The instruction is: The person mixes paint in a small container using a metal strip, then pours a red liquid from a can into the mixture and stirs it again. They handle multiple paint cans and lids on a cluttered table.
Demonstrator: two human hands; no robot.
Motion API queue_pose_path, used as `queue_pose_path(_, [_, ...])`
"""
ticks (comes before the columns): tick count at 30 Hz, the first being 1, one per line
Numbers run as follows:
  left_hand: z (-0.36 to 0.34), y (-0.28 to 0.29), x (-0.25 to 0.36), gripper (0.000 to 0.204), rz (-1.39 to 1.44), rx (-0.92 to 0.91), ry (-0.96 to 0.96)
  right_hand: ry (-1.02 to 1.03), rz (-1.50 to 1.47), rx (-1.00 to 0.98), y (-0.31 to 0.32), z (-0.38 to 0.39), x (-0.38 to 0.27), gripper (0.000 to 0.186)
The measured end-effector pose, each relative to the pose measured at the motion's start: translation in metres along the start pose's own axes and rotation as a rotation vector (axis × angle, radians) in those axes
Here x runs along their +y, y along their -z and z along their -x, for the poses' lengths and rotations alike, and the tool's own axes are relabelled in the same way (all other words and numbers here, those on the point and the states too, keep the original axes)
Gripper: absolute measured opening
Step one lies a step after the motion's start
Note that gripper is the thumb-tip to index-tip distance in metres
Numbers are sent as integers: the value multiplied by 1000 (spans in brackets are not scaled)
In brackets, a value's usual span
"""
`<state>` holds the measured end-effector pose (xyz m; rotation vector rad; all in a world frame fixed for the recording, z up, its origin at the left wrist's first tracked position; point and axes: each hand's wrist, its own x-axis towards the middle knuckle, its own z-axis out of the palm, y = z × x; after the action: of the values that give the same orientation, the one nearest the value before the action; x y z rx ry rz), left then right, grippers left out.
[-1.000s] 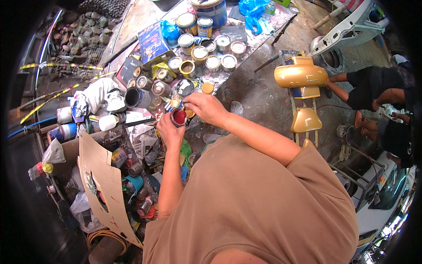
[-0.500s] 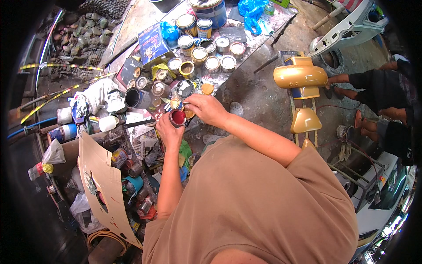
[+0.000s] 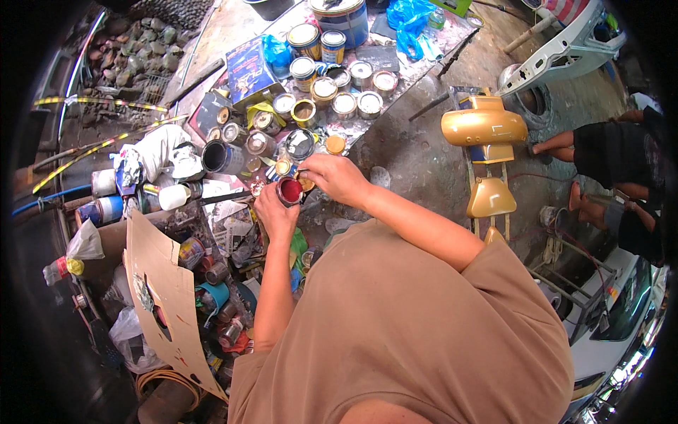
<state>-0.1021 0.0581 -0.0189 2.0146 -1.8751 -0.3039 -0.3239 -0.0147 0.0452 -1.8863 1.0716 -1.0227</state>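
Note:
My left hand (image 3: 275, 214) is wrapped round a small open can of red paint (image 3: 290, 189), its mouth facing up toward me. Right beside the can's rim, the fingers of my right hand (image 3: 335, 178) are pinched together; what they grip is too small to make out. Below those fingertips shows part of a can with yellow-gold paint (image 3: 306, 184). Just beyond my hands stand a small open yellowish can (image 3: 283, 167), a dark can with a pale patch on top (image 3: 300, 143) and an orange-gold can (image 3: 335, 145).
Several paint cans (image 3: 324, 90) crowd the table, along with a blue box (image 3: 248, 74) and a large bucket (image 3: 340, 25). Cut cardboard (image 3: 162, 297) leans at my left. To the right, gold-painted panels (image 3: 484, 127) rest on a rack near other people's legs (image 3: 554, 141).
The red paint can has shifted slightly, tipping a little, with my hands staying close together. At the right, a person's legs have moved away from the gold panel.

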Motion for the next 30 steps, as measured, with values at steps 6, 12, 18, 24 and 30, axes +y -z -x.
queue_pose_path(6, [-3,0,-1,80,13,11,4,14,-8,-44,2,-2,-3,15])
queue_pose_path(12, [-2,3,0,79,40,-8,22,30,-6,-82,6,-4,-8,14])
queue_pose_path(18, [-1,5,0,77,98,-25,63,20,-23,-112,10,-6,-12,16])
queue_pose_path(24, [-1,7,-3,77,176,-44,112,43,-21,-118,8,-6,-12,17])
queue_pose_path(30, [-1,7,-2,78,188,-49,108,64,4,-127,9,-6,-12,17])
